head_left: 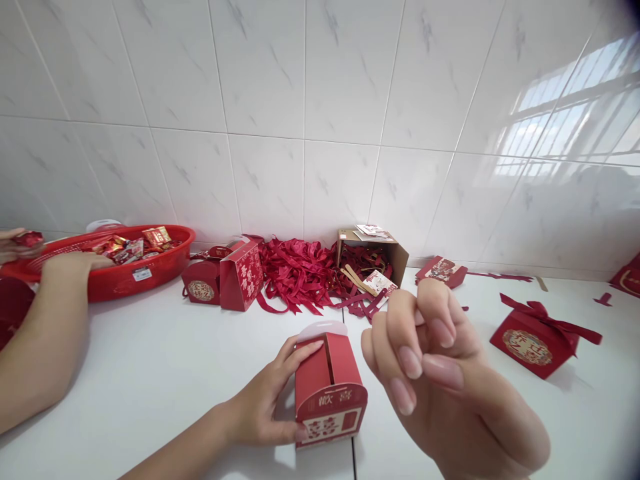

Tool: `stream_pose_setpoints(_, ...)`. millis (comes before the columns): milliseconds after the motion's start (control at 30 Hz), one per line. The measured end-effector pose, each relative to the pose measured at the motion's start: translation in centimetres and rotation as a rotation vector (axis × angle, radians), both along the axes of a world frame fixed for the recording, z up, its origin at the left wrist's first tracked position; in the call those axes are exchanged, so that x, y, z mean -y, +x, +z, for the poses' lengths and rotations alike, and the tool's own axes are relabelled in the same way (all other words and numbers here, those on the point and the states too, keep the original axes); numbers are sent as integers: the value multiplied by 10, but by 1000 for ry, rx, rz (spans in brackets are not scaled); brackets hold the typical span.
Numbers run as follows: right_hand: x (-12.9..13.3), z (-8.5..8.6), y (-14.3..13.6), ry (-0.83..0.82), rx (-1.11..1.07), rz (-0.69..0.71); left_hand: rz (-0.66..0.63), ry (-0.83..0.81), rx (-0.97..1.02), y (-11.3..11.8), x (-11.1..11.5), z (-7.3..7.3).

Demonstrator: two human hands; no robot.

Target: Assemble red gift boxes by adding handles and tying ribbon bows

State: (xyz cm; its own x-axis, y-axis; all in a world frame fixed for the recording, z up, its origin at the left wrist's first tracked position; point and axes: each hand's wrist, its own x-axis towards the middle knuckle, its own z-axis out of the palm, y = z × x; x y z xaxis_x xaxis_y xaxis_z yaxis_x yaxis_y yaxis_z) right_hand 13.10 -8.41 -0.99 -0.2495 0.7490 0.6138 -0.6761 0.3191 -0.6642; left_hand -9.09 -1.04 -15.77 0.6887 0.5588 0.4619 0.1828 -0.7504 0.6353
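Observation:
A red candy box with Chinese characters on its front stands on the white table in front of me. My left hand grips it from the left side, thumb on the front and fingers over the top. Its two top flaps are folded in with a narrow slit between them, and a pale tab sticks up at the back. My right hand is raised close to the camera, right of the box and apart from it. Its fingers are curled in with the thumb against them, and nothing shows in them.
At left, a co-worker's arm reaches to a red basket of wrapped candies. Along the tiled wall are red boxes, heaped red ribbons and a cardboard carton. A ribbon-tied box stands at right.

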Motion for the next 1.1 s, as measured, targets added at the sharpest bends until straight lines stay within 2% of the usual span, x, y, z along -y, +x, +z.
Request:
stream_pose_setpoints(333, -1, 2, -6, 24, -36, 17, -2, -2, -5, 3, 2, 6)
stream_pose_setpoints(667, -1, -6, -10, 37, -94, 35, -8, -12, -9, 2, 2, 6)
stream_pose_setpoints(800, 0, -2, -7, 11, -66, 46, -21, -6, 7, 3, 2, 6)
stream_pose_setpoints(1100, -9, 0, -1, -37, -90, -128, -23, 1, -4, 2, 1, 3)
